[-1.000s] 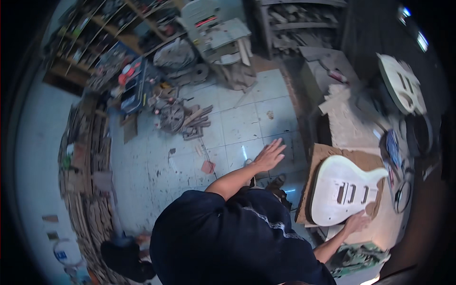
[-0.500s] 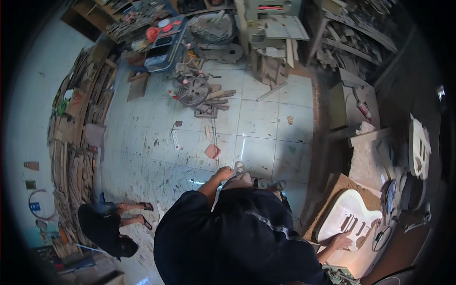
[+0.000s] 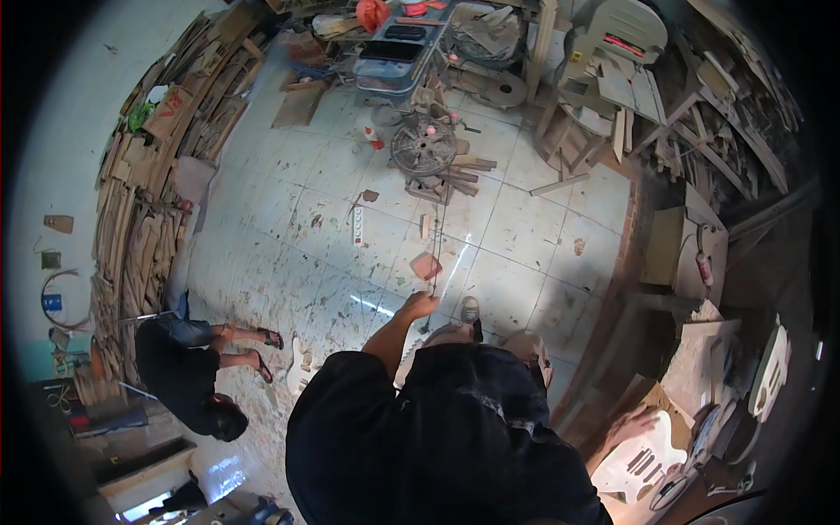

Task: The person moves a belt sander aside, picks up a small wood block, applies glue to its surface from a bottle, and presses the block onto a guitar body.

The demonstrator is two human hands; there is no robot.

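Observation:
A white electric guitar body (image 3: 615, 462) with dark cut-out slots lies at the lower right on a brown board. My right hand (image 3: 637, 422) is stretched over its upper edge, fingers extended and slightly smeared by motion; whether it touches the body I cannot tell. My left hand (image 3: 420, 304) hangs in front of me above the tiled floor, its fingers loosely curled with nothing visible in them. A dark cord (image 3: 440, 236) runs along the floor behind that hand.
A person (image 3: 179, 376) in dark clothes bends at the left, near another pale guitar body (image 3: 301, 366). Wood scraps (image 3: 131, 254) line the left wall. On the floor stand a round fan (image 3: 423, 146) and a power strip (image 3: 358, 226). A machine (image 3: 626, 39) stands at the back right.
My view has swung, shifting the room. My right hand has moved from the guitar body's near edge to its upper edge. My left hand has moved slightly, staying in front of me.

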